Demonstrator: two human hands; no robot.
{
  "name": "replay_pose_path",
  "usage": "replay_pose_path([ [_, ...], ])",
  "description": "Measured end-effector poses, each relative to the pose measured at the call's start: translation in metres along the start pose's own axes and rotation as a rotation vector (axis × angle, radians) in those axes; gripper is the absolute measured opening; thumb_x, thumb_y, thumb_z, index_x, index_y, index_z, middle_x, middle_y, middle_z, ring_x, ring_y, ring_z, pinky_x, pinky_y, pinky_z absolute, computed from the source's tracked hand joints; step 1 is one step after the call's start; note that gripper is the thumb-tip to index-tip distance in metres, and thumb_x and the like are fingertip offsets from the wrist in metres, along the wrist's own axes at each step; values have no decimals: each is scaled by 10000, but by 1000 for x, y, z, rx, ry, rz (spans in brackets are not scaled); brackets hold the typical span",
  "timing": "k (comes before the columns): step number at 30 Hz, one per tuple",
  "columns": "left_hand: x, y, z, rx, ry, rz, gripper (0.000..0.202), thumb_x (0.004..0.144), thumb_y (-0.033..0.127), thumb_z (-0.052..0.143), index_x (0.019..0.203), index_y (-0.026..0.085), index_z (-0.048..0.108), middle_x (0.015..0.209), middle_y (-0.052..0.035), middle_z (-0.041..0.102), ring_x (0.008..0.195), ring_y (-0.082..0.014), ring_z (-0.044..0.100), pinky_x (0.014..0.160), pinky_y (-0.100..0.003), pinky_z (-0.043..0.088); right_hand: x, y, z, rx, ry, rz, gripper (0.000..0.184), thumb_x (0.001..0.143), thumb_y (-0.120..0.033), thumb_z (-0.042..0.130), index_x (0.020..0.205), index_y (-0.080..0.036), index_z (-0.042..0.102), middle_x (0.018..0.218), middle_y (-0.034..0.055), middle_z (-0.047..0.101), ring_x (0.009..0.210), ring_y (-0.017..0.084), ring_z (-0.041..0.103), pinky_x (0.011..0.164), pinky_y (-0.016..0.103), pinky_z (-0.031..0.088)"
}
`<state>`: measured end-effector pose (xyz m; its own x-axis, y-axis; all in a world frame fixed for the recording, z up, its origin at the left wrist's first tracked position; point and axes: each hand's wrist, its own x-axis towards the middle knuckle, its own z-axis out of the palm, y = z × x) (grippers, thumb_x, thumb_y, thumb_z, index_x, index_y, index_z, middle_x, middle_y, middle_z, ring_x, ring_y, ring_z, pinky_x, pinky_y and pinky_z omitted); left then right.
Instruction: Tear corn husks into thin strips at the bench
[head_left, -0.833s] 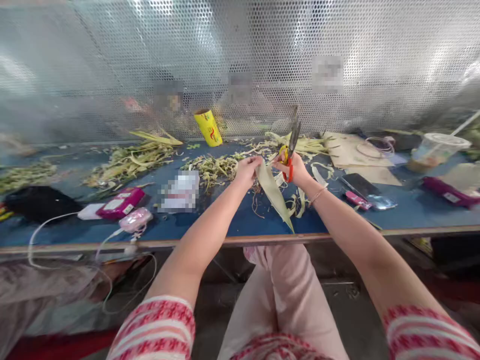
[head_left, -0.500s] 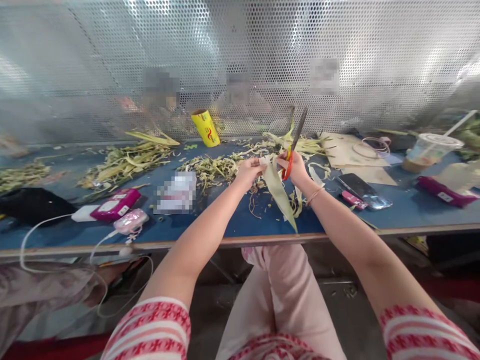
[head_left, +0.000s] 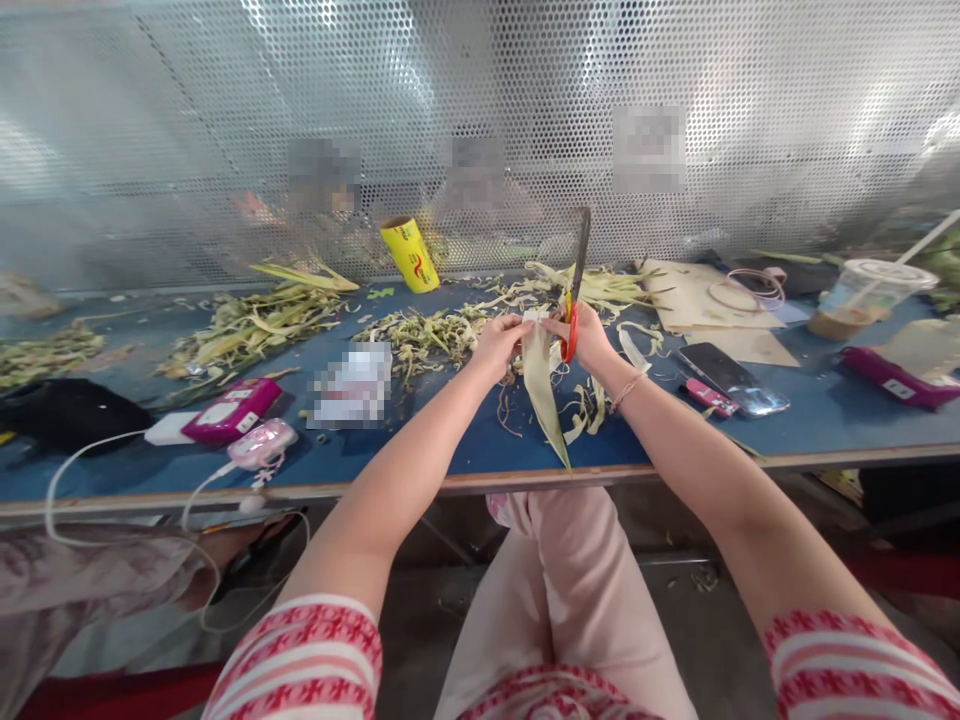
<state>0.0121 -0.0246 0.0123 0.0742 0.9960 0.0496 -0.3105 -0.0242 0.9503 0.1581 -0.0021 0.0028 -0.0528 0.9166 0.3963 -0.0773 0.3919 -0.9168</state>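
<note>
My left hand (head_left: 496, 343) pinches the top edge of a long pale green leaf (head_left: 541, 385) that hangs down toward the table's front edge. My right hand (head_left: 589, 338) grips red-handled scissors (head_left: 574, 285) whose blades point up and away, and its fingertips also touch the leaf's top. Both hands hover just above the blue table (head_left: 465, 450). Around them lie curled leaf trimmings (head_left: 589, 410) and a heap of shredded scraps (head_left: 424, 335).
A perforated metal screen stands behind the table. Leaf piles (head_left: 255, 315), a yellow roll (head_left: 409, 255), a pink box (head_left: 223, 410), a pink gadget with a white cable (head_left: 262, 443), phones (head_left: 731, 378), cardboard (head_left: 705, 300) and a plastic cup (head_left: 859, 298) lie about. Another person's sleeve (head_left: 90, 585) is at lower left.
The scissor blades have swung from leaning right to nearly upright. The leaf's hanging tip has shifted slightly left, and both hands stay together at its top.
</note>
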Motion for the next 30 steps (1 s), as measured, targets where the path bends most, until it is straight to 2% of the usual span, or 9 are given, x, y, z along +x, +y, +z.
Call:
replay_pose_path([
  [6, 9, 0, -5, -104, 81, -68, 162, 746, 101, 653, 616, 143, 564, 509, 20, 581, 478, -88, 544, 549, -233, 440, -2, -12, -3, -115, -136, -135, 494, 561, -389, 841, 715, -232, 398, 691, -44, 547, 689, 143, 558, 740, 332, 461],
  [8, 14, 0, -11, -110, 153, -78, 184, 777, 97, 625, 613, 143, 558, 489, 27, 558, 457, -83, 521, 537, -231, 431, -7, -20, -4, -80, -223, -121, 494, 563, -370, 848, 724, -232, 401, 704, -36, 556, 689, 147, 569, 736, 334, 470],
  [12, 22, 1, -21, -113, 258, -39, 199, 789, 101, 642, 623, 146, 540, 494, 42, 552, 454, -70, 512, 537, -212, 431, -14, -29, -5, -19, -288, -86, 507, 556, -367, 862, 720, -230, 401, 714, -40, 537, 702, 147, 579, 751, 334, 480],
  [15, 21, 1, -22, -78, 212, 3, 165, 803, 135, 646, 658, 143, 568, 512, 41, 566, 466, -71, 517, 535, -211, 434, -12, -26, -6, -21, -243, -101, 497, 560, -381, 859, 715, -227, 413, 717, -43, 528, 703, 140, 560, 738, 327, 475],
  [19, 13, 0, -14, 2, 69, 39, 94, 743, 154, 714, 708, 130, 630, 603, 24, 630, 552, -80, 566, 590, -216, 463, -3, -14, -7, -82, -80, -89, 527, 520, -455, 852, 710, -225, 417, 703, -45, 520, 694, 133, 526, 711, 317, 465],
  [22, 12, -2, -12, 101, 67, 101, 74, 709, 147, 733, 723, 135, 661, 637, 17, 656, 568, -82, 570, 609, -222, 464, 4, -10, -14, -140, -73, -15, 529, 527, -518, 821, 727, -226, 427, 672, -54, 489, 629, 120, 483, 643, 303, 441],
  [25, 16, 0, -19, 257, 102, 187, 51, 700, 144, 726, 732, 138, 686, 591, 21, 638, 527, -81, 538, 572, -216, 424, 8, -17, -27, -410, -45, 11, 470, 625, -563, 747, 748, -222, 447, 649, -46, 462, 596, 122, 443, 602, 295, 405],
  [28, 20, 8, -28, 389, 86, 261, 92, 643, 127, 761, 688, 140, 683, 606, 6, 658, 568, -97, 571, 611, -223, 432, 10, -30, -46, -971, -92, -35, 411, 705, -542, 704, 778, -212, 470, 688, -9, 513, 652, 164, 503, 639, 314, 421],
  [30, 22, 14, -34, 443, 70, 289, 94, 629, 127, 770, 653, 144, 680, 634, -9, 681, 603, -108, 588, 649, -233, 442, 9, -38, -58, -1055, -125, -60, 416, 656, -482, 764, 817, -196, 509, 770, 40, 586, 742, 217, 562, 694, 339, 435],
])
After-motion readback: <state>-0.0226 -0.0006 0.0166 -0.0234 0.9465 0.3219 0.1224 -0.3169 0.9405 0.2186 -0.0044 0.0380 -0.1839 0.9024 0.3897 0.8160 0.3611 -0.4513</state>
